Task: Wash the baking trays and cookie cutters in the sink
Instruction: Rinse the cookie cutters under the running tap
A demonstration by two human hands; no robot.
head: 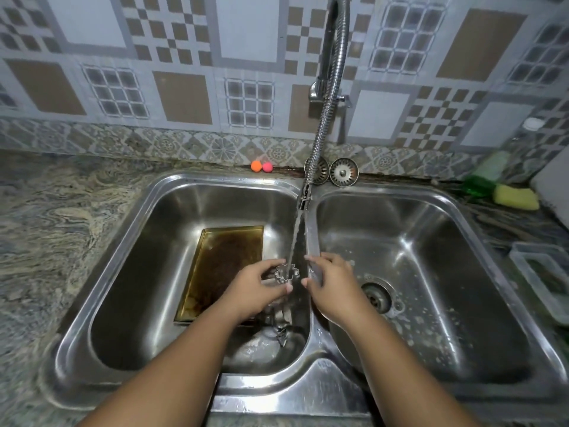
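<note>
Your left hand (pixel 255 291) pinches a flower-shaped cookie cutter (pixel 287 272) in its curled fingers (pixel 271 265) under the running water (pixel 295 235), over the left basin (pixel 138 272). Your right hand (pixel 331 288) hovers just beside it, relaxed and holding nothing. The baking tray (pixel 221 263) in that basin looks brown and unwashed, and what look like more cutters (pixel 281 329) lie beneath. Most of the washing seems left.

Left hand (pixel 251 292) holds a flower-shaped cookie cutter (pixel 287 273) under the faucet (pixel 320 143) stream.
</note>
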